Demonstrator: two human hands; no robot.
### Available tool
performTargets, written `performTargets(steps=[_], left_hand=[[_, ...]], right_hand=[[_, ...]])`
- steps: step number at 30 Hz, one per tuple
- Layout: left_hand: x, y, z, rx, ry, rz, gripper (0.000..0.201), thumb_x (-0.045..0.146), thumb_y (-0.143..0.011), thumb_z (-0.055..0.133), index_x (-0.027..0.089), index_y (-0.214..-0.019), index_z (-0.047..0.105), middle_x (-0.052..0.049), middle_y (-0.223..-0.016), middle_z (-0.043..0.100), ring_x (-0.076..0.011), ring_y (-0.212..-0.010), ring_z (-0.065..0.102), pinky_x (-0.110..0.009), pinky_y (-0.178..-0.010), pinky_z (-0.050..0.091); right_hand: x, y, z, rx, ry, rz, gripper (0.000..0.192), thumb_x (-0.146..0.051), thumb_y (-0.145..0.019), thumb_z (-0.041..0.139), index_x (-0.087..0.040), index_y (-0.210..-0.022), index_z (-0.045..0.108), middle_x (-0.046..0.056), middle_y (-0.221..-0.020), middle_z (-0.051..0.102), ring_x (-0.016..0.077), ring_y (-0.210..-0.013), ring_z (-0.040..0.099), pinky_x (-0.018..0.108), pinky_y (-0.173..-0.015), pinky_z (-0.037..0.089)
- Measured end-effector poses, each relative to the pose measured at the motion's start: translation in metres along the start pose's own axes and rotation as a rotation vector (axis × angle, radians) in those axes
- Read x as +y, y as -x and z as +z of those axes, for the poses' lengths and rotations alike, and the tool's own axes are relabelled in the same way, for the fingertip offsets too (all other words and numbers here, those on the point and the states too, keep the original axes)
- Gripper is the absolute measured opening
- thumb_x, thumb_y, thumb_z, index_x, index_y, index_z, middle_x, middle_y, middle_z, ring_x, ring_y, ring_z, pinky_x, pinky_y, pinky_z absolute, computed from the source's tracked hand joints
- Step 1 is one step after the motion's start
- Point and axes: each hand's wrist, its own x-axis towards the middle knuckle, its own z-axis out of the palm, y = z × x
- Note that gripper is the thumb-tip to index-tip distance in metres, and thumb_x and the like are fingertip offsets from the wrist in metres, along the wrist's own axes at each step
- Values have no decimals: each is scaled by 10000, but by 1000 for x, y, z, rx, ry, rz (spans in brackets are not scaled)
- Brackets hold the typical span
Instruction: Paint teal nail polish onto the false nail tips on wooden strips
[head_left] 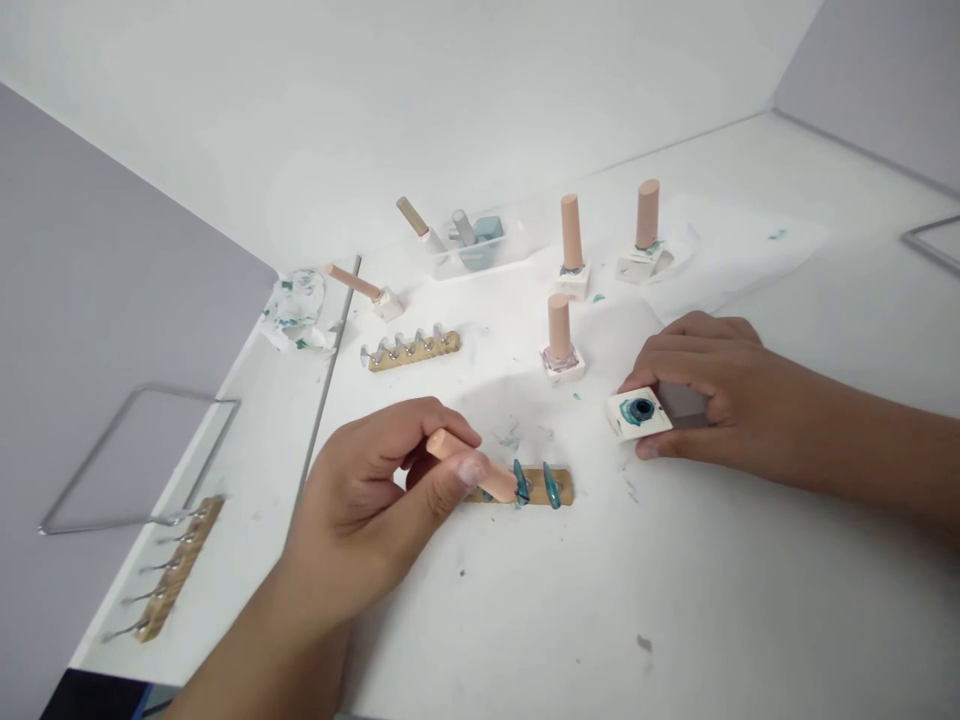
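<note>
Teal-painted false nails [534, 484] stand on a short tan wooden strip [559, 490] lying on the white table [675, 600], just in front of your left hand. Going from the left: a bent grey wire frame [127, 455] sits on the lower white shelf, with a wooden strip of bare clear nail tips [169, 580] at its near corner. A crumpled, teal-stained tissue [296, 312] lies farther back, and beside it a tipped polish bottle with a peach cap [367, 290]. Another wooden strip of clear nail tips [412, 350] rests behind your left hand.

Your left hand [375, 490] is closed around a peach, cylindrical brush cap [472, 465], pinched between thumb and fingers, its lower end down at the painted nails. Behind, a clear tray [480, 250] holds more bottles, and three upright peach-capped bottles [561, 340] stand mid-table.

Your right hand [697, 385] is wrapped around a white square polish bottle [639, 412], tilted so its open, teal-ringed mouth faces you, just right of the painted strip.
</note>
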Motion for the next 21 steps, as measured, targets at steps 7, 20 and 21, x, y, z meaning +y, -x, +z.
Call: performTargets(steps=[7, 20, 21], left_hand=[[0, -1, 10, 273, -85, 48, 90, 217, -923, 625, 207, -843, 666, -9, -746, 754, -87, -526, 500, -224, -473, 415], [4, -5, 4, 220, -86, 22, 130, 213, -925, 621, 204, -806, 671, 14, -659, 703, -69, -468, 482, -197, -435, 417], [5, -4, 3, 169, -52, 19, 129, 214, -927, 619, 207, -808, 669, 14, -658, 709, -74, -479, 504, -198, -448, 431]], right_hand=[[0, 0, 0, -24, 0, 14, 250, -527, -776, 693, -291, -819, 624, 25, -848, 677, 340, -1055, 521, 553, -994, 295], [1, 0, 0, -21, 7, -3, 240, -522, -779, 688, -295, -820, 622, 39, -868, 689, 356, -1053, 530, 573, -988, 301], [1, 0, 0, -23, 10, 1, 233, -515, -782, 684, -294, -822, 624, 37, -875, 690, 352, -1055, 530, 568, -988, 304]])
